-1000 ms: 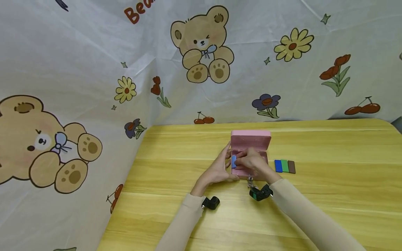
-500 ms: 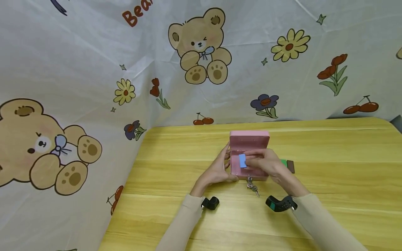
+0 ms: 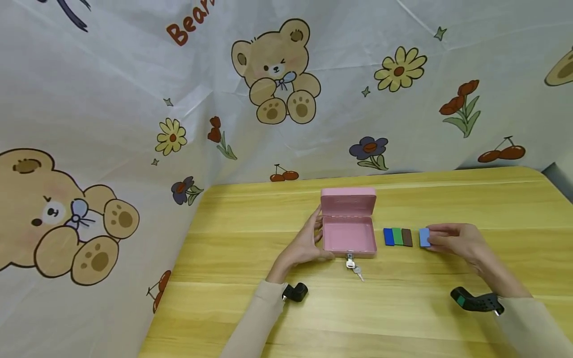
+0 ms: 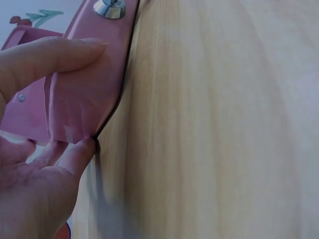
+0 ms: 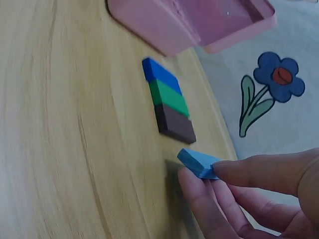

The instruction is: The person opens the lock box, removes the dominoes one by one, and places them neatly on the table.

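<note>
A pink lockable box [image 3: 349,237] stands on the table with its lid raised and nothing inside. My left hand [image 3: 304,243] holds its left side; in the left wrist view the thumb [image 4: 75,54] lies along the front wall and the fingers reach round the side. To the right of the box, my right hand [image 3: 461,243] pinches a light blue flat block [image 5: 197,162] between thumb and fingers, low over the table. A dark blue block [image 3: 388,237], a green block [image 3: 397,236] and a brown block [image 3: 406,237] lie side by side between box and right hand.
A key [image 3: 357,272] hangs from the lock [image 4: 110,8] at the box's front. The wooden table [image 3: 358,318] runs back to a white cloth backdrop [image 3: 340,139] printed with bears and flowers.
My right hand has carried the light blue block out of the box and to the right, past the row of blocks. My left hand stays at the box. The head view has shifted slightly.
</note>
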`<act>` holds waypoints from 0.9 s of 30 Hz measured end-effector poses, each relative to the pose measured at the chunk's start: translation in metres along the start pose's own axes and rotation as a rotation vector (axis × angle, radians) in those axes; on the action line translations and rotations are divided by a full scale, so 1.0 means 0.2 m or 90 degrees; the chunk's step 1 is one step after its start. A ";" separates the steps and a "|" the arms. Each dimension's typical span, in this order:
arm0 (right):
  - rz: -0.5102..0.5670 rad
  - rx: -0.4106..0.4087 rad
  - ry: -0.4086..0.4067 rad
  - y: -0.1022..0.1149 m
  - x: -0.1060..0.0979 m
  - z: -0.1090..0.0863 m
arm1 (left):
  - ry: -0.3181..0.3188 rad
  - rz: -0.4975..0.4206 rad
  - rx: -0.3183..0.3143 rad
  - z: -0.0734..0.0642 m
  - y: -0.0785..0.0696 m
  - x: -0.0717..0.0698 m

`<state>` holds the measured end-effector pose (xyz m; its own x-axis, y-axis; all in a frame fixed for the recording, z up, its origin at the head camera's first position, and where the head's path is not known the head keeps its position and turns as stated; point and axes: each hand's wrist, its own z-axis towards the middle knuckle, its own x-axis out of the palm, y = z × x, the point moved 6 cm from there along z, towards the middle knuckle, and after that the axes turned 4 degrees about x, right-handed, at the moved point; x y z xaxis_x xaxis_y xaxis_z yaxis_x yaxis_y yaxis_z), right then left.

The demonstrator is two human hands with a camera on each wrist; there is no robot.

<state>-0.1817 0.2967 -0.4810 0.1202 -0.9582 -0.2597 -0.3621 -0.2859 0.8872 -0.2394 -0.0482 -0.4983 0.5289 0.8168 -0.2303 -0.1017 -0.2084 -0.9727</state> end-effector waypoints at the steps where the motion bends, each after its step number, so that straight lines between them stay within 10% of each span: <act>1: -0.006 0.007 0.001 -0.01 -0.01 0.01 | 0.001 -0.004 -0.002 0.00 0.00 0.00; 27: -0.096 0.023 0.004 0.03 0.06 0.08 | 0.005 -0.002 0.009 -0.01 0.00 -0.01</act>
<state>-0.1984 0.2839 -0.4845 0.1814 -0.9045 -0.3858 -0.3723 -0.4263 0.8244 -0.2391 -0.0499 -0.4981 0.5356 0.8133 -0.2272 -0.1113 -0.1987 -0.9737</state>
